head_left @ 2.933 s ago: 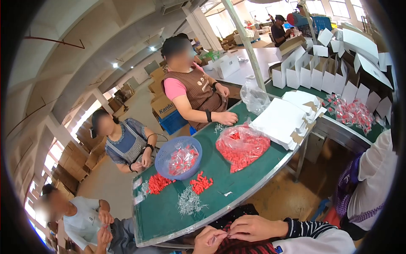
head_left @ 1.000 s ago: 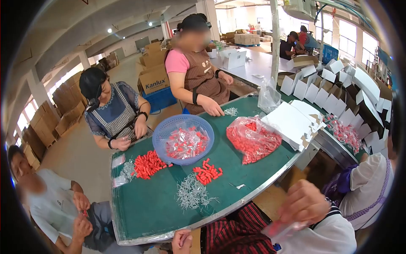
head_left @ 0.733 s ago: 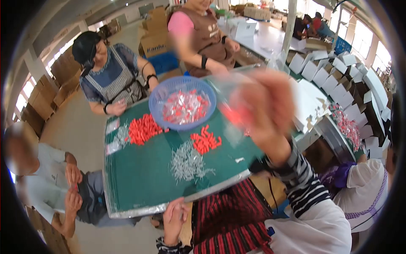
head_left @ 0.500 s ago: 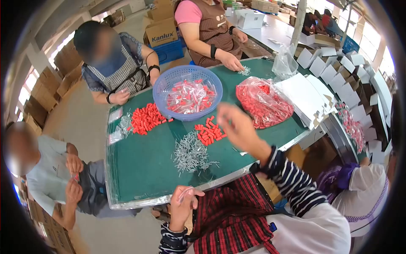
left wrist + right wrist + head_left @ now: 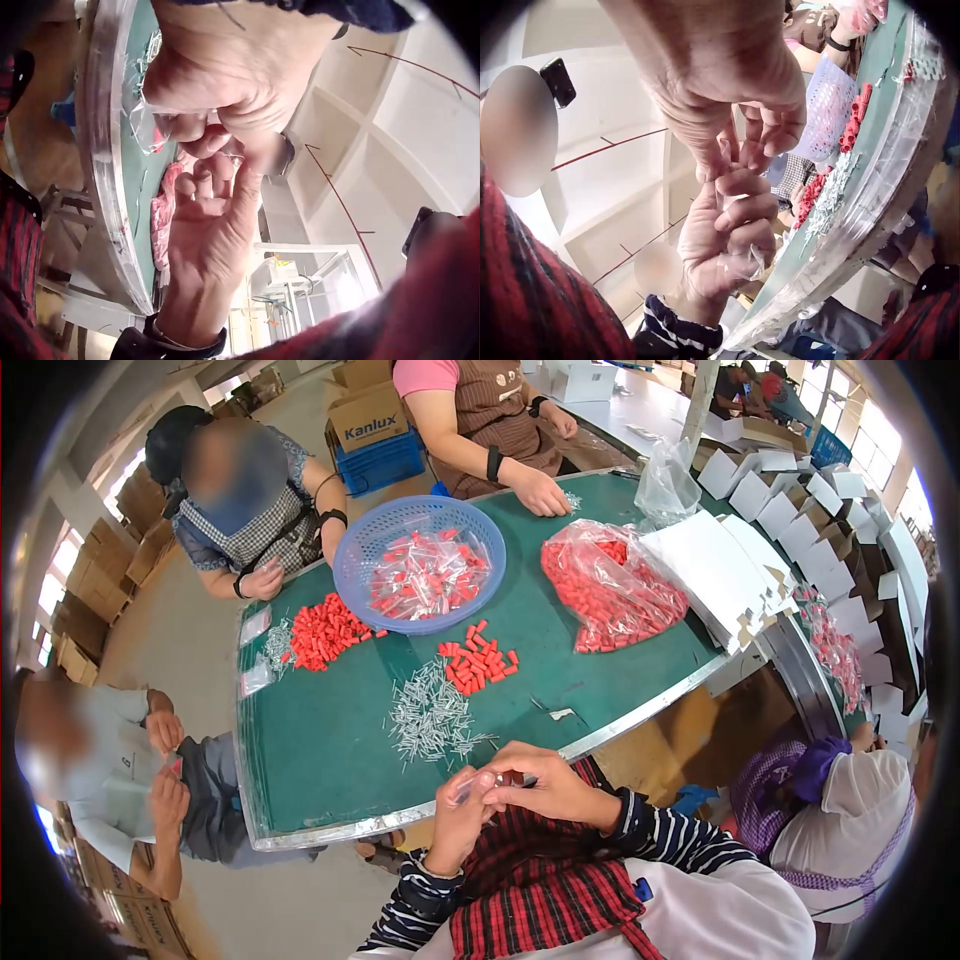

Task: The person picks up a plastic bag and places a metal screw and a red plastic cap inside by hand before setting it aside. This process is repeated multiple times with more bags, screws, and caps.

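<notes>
Just in front of the table edge, both hands meet at a small clear plastic bag (image 5: 468, 788). My left hand (image 5: 455, 820) grips it between curled fingers and thumb; loose plastic (image 5: 146, 124) sticks out beside that hand in the left wrist view. The right hand (image 5: 552, 788) pinches the bag with thumb and fingertips, over the left fingers in the right wrist view. Ahead on the green table lie a heap of grey metal pins (image 5: 430, 712) and a small pile of red plugs (image 5: 478, 662).
A blue basket (image 5: 345, 575) of filled bags stands beyond the piles. Right of it are a large bag of red plugs (image 5: 610, 590) and stacked white cards (image 5: 710, 565). Several people sit or stand around the table (image 5: 330, 760). Its metal-trimmed edge (image 5: 620, 725) is close to my hands.
My right hand first dropped a filled bag toward the basket, then drew back to the left hand. The left hand has picked up an unfilled clear bag, and both hands now hold it.
</notes>
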### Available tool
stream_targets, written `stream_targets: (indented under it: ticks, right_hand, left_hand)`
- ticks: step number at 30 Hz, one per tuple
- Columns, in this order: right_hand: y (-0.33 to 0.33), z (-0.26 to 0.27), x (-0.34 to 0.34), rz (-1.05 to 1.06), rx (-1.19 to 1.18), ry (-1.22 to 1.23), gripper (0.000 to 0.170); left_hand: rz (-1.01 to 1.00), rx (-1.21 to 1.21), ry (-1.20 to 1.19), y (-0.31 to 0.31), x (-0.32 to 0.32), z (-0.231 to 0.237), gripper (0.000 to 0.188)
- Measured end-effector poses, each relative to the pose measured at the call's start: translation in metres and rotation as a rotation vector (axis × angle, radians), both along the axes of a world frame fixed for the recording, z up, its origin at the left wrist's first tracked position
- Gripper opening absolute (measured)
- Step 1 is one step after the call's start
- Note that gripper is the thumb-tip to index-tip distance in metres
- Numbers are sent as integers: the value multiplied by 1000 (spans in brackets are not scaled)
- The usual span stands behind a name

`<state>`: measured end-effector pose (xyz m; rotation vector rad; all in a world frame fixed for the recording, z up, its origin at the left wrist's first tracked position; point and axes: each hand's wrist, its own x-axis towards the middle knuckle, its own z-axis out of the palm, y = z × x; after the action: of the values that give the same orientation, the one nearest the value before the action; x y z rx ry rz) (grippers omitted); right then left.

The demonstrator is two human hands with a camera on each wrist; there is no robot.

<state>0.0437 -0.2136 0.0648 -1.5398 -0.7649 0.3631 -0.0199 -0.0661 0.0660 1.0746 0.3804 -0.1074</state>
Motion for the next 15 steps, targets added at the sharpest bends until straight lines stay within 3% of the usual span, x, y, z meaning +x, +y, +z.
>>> stream_targets:
  ticks: [4, 9, 15]
  right_hand:
    - [-2, -9, 4, 9, 39, 59, 19]
    - [-7, -17, 6, -110, 93, 136, 14]
    - [-13, -9, 5, -168, 134, 139, 13]
  left_hand:
    - [-41, 18, -51, 3, -3, -8, 27]
    - [12, 457, -191, -2, 0, -10, 30]
    - [120, 676, -342, -9, 6, -9, 20]
